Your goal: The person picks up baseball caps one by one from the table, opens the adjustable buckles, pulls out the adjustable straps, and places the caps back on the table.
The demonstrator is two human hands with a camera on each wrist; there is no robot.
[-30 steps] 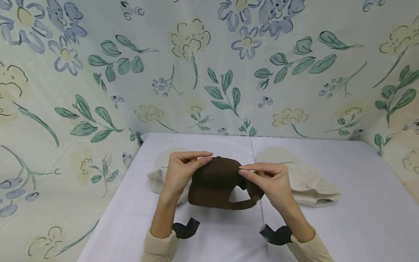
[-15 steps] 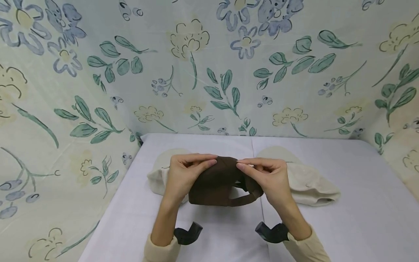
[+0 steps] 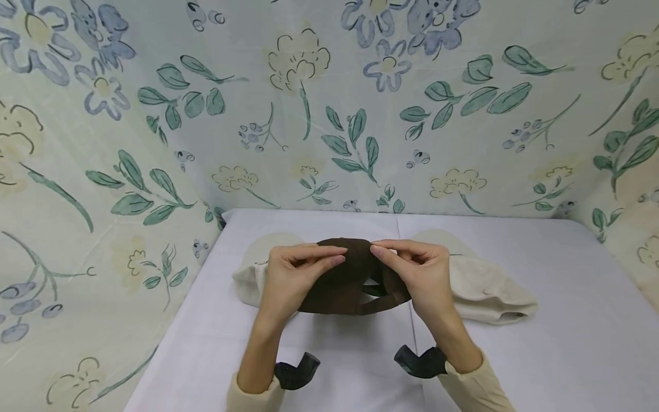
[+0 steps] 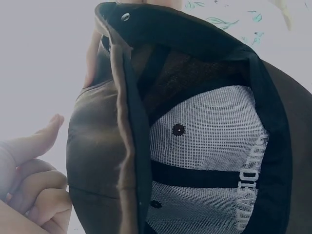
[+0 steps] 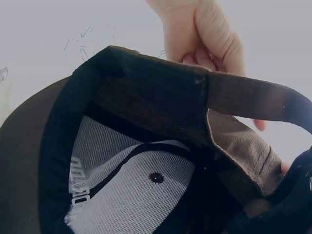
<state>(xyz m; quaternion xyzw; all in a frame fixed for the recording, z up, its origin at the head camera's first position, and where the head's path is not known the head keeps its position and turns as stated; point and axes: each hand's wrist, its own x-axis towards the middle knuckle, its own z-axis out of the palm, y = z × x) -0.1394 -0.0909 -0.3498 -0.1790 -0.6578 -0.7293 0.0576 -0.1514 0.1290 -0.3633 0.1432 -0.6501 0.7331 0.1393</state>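
Head: left hand and right hand each pinch brown cap, grip nearly closed; held above worktop, near centre. Cream caps lie toward far edge. Left wrist: mesh lining visible. Right wrist: rear strap bowed.

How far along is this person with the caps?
The left pale cap and right pale cap lie on the table, so they may be done. The brown cap is in hand, held up by the left hand and right hand. Remaining, probably: setting it down.
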